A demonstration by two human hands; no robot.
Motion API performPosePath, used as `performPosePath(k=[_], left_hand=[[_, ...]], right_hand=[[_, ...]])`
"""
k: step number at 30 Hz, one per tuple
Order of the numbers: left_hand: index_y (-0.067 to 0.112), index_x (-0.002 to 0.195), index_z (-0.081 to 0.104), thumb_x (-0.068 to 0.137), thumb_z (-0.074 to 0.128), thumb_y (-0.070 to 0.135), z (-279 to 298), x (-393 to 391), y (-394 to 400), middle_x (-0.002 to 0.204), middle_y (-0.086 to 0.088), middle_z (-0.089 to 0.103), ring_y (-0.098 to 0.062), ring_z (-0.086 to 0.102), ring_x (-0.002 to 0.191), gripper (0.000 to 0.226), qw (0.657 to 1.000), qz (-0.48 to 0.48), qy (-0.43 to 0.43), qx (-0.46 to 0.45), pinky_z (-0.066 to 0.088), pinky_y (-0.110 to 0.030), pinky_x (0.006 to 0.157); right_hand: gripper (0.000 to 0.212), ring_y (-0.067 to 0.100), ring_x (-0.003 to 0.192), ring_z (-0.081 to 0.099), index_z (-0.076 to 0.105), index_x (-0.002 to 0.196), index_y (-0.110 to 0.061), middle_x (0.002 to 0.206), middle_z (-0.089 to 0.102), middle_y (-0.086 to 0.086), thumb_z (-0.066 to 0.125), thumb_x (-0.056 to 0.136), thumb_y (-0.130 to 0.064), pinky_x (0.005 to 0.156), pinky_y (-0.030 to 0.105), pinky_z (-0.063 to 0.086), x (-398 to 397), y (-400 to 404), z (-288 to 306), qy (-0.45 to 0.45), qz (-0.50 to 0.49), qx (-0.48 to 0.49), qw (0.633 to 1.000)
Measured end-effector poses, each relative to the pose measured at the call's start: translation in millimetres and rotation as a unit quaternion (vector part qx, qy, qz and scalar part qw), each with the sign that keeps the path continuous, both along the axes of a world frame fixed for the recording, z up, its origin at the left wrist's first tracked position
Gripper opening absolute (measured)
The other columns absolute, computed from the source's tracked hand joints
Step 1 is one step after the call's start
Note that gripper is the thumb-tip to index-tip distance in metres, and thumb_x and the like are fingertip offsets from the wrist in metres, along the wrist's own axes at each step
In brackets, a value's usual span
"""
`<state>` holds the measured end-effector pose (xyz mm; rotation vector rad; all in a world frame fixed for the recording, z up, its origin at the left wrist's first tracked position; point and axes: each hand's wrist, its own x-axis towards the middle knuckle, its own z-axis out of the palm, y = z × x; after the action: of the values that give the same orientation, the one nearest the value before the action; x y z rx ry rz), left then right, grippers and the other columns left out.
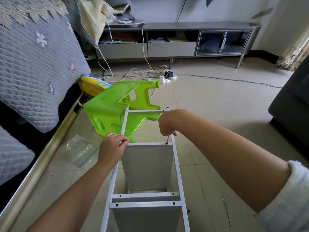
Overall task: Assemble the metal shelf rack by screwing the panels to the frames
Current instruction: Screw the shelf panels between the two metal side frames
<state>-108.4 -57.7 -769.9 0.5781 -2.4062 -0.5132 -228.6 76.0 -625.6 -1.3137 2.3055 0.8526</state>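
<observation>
A white metal frame point(177, 166) lies flat in front of me, its far end propped on a tipped green plastic stool point(108, 106). A grey panel point(148, 164) stands under the frame, its top edge at a crossbar. My left hand point(112, 147) pinches the frame's left rail at the panel's upper left corner. My right hand point(167, 126) is bent down at the wrist and grips a thin screwdriver point(167, 139) whose tip meets a screw at the panel's upper right corner. A second grey panel point(147, 218) sits nearer me below a holed crossbar point(145, 204).
A clear plastic bag point(80, 150) lies on the tile floor to the left. A thin metal rod point(227, 210) lies on the floor at right. A quilted sofa point(33, 67) runs along the left; a TV cabinet point(175, 39) and tangled cables point(150, 72) lie ahead.
</observation>
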Motion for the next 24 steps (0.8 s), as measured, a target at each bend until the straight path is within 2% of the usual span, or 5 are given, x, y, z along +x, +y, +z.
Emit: performPosePath(k=[6, 10, 13, 16, 24], left_hand=[[0.005, 0.062, 0.072, 0.057, 0.081, -0.010, 0.5, 2.8, 2.0, 0.059, -0.006, 0.067, -0.031, 0.060, 0.060, 0.019, 0.999, -0.024, 0.001, -0.025, 0.045, -0.031, 0.056], [0.006, 0.060, 0.069, 0.056, 0.081, -0.011, 1.8, 3.1, 5.4, 0.058, -0.005, 0.066, -0.029, 0.060, 0.058, 0.021, 0.999, -0.022, -0.002, -0.029, 0.041, -0.026, 0.055], [0.006, 0.062, 0.067, 0.059, 0.078, -0.012, -0.5, 4.6, 6.6, 0.060, -0.006, 0.066, -0.028, 0.061, 0.057, 0.021, 0.999, -0.020, -0.007, -0.028, 0.040, -0.024, 0.056], [0.005, 0.065, 0.067, 0.066, 0.075, -0.011, -2.0, 7.3, 5.0, 0.063, -0.007, 0.067, -0.028, 0.063, 0.058, 0.017, 1.000, 0.002, 0.006, 0.013, 0.041, -0.024, 0.057], [0.006, 0.059, 0.065, 0.055, 0.080, -0.012, -4.3, 8.1, 4.7, 0.057, -0.005, 0.064, -0.026, 0.061, 0.053, 0.023, 0.997, -0.025, -0.042, -0.058, 0.043, -0.024, 0.051]], right_hand=[[0.033, 0.025, 0.115, 0.053, 0.060, 0.115, -0.003, 0.127, 0.057, 0.012, 0.034, 0.094, -0.003, 0.098, 0.031, 0.040, 2.0, 8.8, 6.3, -0.020, -0.024, -0.019, 0.999], [0.033, 0.018, 0.080, 0.053, 0.065, 0.104, -0.001, 0.116, 0.065, 0.011, 0.035, 0.091, -0.004, 0.091, 0.030, 0.044, -3.7, 7.8, 3.6, -0.039, -0.055, -0.002, 0.998], [0.033, 0.015, 0.069, 0.051, 0.066, 0.105, 0.001, 0.115, 0.066, 0.011, 0.035, 0.092, -0.004, 0.080, 0.027, 0.040, -4.3, 8.2, 3.2, -0.044, -0.068, -0.010, 0.997], [0.033, 0.017, 0.077, 0.051, 0.065, 0.106, 0.002, 0.115, 0.066, 0.011, 0.035, 0.093, -0.005, 0.078, 0.026, 0.038, -5.0, 9.8, 3.3, -0.044, -0.075, -0.014, 0.996], [0.035, 0.016, 0.086, 0.052, 0.065, 0.106, 0.000, 0.116, 0.066, 0.009, 0.034, 0.093, -0.006, 0.088, 0.029, 0.042, -5.9, 10.1, 3.6, -0.044, -0.072, -0.014, 0.996]])
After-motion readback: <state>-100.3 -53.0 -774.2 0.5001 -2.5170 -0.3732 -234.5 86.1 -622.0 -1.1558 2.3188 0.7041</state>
